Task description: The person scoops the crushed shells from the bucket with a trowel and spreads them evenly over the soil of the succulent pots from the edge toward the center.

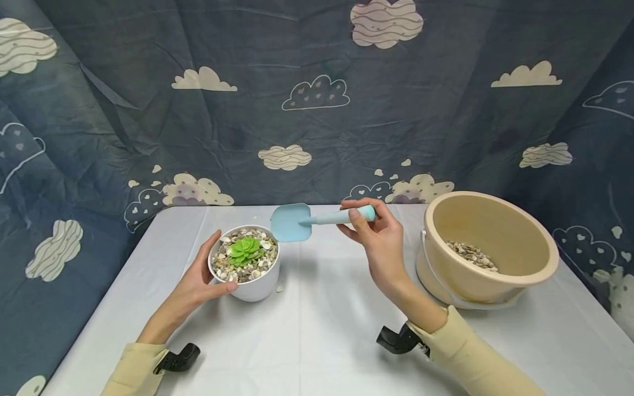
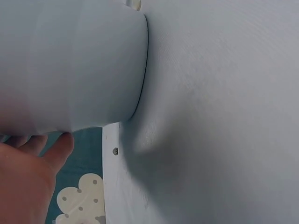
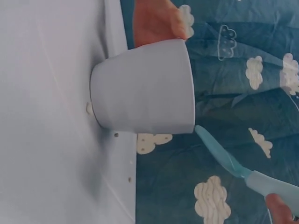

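Observation:
A white flower pot (image 1: 255,290) stands upright on the table, filled with pebbles (image 1: 223,269) around a green succulent (image 1: 245,251). My left hand (image 1: 199,278) holds the pot from its left side, thumb at the front near the rim. In my right hand (image 1: 380,242) is a small light-blue trowel (image 1: 291,222), gripped by its handle between thumb and fingers. The trowel's blade is at the pot's right rim, above the table; no heap of pebbles shows on it. From the right wrist, the blade tip appears close to the rim of the pot (image 3: 145,88).
A beige bucket (image 1: 495,203) with pebbles (image 1: 471,256) in its bottom stands at the right, its handle hanging down in front. Several stray pebbles lie on the white tablecloth (image 1: 317,341), one beside the pot. Behind the table hangs a dark cloud-patterned cloth (image 1: 317,49).

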{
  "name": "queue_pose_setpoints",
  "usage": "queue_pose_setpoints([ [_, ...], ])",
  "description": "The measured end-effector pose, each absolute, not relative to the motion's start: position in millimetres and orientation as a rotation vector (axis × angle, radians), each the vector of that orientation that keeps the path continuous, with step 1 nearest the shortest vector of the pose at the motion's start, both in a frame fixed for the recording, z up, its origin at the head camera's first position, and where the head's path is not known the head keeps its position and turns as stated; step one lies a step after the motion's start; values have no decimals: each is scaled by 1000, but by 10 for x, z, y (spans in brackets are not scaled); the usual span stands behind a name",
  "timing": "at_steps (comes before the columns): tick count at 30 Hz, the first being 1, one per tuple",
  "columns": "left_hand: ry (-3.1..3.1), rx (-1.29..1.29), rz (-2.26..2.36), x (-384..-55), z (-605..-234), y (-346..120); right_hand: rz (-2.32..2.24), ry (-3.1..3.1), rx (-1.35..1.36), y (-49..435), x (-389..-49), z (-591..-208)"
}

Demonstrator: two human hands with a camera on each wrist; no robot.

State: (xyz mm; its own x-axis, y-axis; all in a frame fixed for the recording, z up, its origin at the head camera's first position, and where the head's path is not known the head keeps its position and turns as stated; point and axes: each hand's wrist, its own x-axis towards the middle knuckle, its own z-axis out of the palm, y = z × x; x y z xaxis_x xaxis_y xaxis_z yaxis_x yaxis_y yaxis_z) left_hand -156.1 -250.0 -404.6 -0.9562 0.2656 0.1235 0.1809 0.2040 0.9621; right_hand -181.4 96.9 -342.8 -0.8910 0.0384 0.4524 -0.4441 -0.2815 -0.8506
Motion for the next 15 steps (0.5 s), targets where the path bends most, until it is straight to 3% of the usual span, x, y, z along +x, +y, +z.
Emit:
queue_pose_setpoints([
  [15,2459,503,1835,-1402,-3978,-2650,2469,-1558,275,1159,-1800,-3320],
])
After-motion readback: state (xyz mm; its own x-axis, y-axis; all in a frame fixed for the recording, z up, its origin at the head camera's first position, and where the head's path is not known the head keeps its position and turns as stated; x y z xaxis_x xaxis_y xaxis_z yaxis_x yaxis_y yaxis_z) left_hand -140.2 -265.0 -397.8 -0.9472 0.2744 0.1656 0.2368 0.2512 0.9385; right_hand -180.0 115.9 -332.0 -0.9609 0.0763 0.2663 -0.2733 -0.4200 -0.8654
